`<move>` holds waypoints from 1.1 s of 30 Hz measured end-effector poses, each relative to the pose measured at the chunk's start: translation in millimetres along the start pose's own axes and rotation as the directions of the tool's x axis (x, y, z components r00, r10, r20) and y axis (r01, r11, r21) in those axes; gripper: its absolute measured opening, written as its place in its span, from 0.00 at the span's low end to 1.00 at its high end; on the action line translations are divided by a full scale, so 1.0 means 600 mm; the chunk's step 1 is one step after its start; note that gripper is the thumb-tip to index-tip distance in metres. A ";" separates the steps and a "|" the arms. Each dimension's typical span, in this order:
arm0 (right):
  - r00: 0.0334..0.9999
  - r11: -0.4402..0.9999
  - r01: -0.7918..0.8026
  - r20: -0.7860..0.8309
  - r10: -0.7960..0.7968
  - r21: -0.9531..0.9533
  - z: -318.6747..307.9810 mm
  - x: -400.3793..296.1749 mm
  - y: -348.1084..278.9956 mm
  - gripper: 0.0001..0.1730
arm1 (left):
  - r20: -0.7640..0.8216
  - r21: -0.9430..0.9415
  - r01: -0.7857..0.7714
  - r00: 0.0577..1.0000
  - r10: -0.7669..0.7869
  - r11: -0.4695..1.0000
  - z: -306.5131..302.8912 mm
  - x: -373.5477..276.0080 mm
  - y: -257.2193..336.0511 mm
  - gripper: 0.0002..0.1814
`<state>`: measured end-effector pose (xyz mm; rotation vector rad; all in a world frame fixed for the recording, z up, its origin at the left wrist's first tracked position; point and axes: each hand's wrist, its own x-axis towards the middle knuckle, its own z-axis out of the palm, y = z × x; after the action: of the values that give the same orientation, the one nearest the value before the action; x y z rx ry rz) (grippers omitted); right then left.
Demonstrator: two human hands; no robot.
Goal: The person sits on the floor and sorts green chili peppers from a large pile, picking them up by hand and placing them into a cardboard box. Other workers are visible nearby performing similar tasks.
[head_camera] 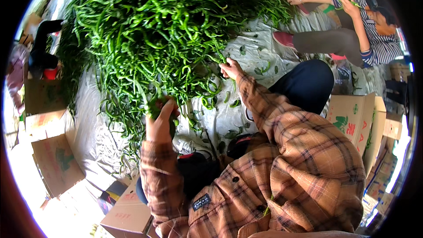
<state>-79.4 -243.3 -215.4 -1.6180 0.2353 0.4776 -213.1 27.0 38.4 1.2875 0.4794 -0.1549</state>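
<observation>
A large heap of long, curly green chili peppers [158, 36] lies on a pale plastic sheet [211, 120] in front of me. My left hand [161, 119] is closed around a bunch of green chili peppers [152, 107] at the near edge of the heap; their ends stick out past the fingers. On the heap's right side, my right hand [232, 68] has its fingers drawn together on a green chili pepper [218, 58]. A few loose peppers [235, 103] and dark leaves lie on the sheet between my hands.
A person in a striped top [376, 26] sits at the right, holding peppers in one raised hand. An open cardboard box [350, 117] stands by my right side. More boxes are at the left, including a printed carton [57, 165] and a lower carton [127, 210]. My shoe [191, 147] rests near the heap.
</observation>
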 end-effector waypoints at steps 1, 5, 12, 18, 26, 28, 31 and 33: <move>0.996 0.995 -0.062 0.070 0.056 0.084 0.023 -0.020 -0.023 0.11 | 0.033 -0.060 0.019 0.999 -0.017 0.998 -0.004 0.011 -0.017 0.10; 0.862 0.939 -0.240 0.499 0.089 0.248 0.143 -0.121 -0.137 0.09 | -0.064 -0.130 0.092 0.993 -0.101 0.987 -0.002 0.014 -0.049 0.12; 0.727 0.851 0.525 0.534 -0.432 -0.027 0.235 -0.260 -0.271 0.28 | -0.067 -0.457 0.058 0.993 -0.099 0.887 0.009 0.015 -0.047 0.12; 0.539 0.706 0.708 0.665 -0.517 -0.025 0.245 -0.234 -0.329 0.15 | -0.215 -0.618 -0.065 0.973 -0.088 0.783 -0.027 0.026 -0.057 0.10; 0.522 0.343 0.789 0.260 -0.812 -0.510 0.348 0.080 -0.386 0.06 | -0.346 -0.547 -0.160 0.937 -0.049 0.822 -0.028 0.011 0.029 0.09; 0.436 0.228 0.756 0.213 -0.874 -0.614 0.393 0.143 -0.399 0.08 | -0.342 -0.555 -0.193 0.940 -0.010 0.809 -0.030 0.009 0.036 0.08; 0.476 0.135 0.700 0.317 -0.820 -0.701 0.428 0.195 -0.414 0.09 | -0.370 -0.586 -0.250 0.929 0.020 0.771 -0.031 0.009 0.046 0.08; 0.608 0.016 0.570 0.408 -0.681 -0.821 0.452 0.205 -0.412 0.04 | -0.396 -0.588 -0.251 0.918 -0.003 0.769 -0.043 0.019 0.039 0.08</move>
<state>90.6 67.2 -59.1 -2.6332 -0.9179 -0.3388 -200.5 59.9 49.3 0.6663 0.6985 0.3615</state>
